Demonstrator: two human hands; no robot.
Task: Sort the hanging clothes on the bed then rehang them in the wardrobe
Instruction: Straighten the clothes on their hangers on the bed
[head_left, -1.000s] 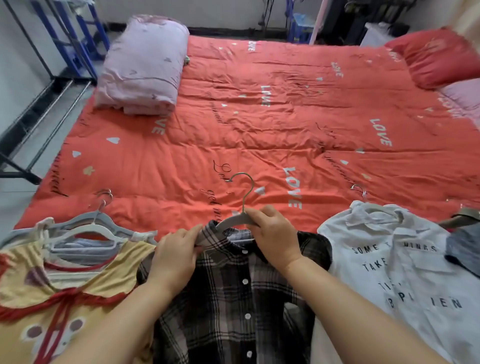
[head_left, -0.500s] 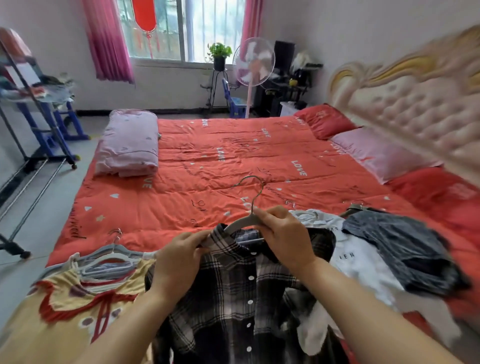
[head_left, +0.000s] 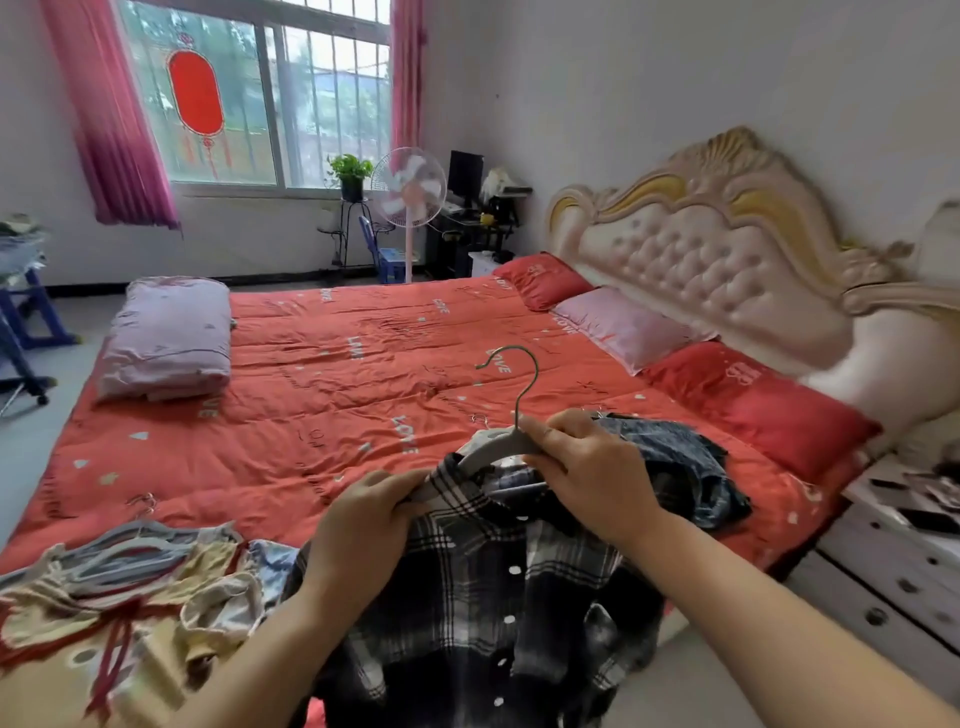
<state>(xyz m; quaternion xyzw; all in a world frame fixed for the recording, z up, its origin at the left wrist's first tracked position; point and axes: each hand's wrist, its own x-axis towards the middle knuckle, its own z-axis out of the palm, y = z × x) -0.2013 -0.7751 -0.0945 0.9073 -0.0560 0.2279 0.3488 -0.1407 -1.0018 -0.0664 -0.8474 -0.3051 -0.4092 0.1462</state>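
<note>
Both hands, left hand (head_left: 363, 525) and right hand (head_left: 587, 467), grip plaid shirt (head_left: 483, 597) hanger (head_left: 498, 441).

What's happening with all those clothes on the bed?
A person is holding a plaid shirt on a grey hanger at the near edge of the red bed. The right hand grips the hanger just below its hook, and the left hand pinches the shirt's shoulder at the hanger's end. A pile of clothes on hangers lies on the bed to the left, and a dark blue garment lies behind the right hand.
</note>
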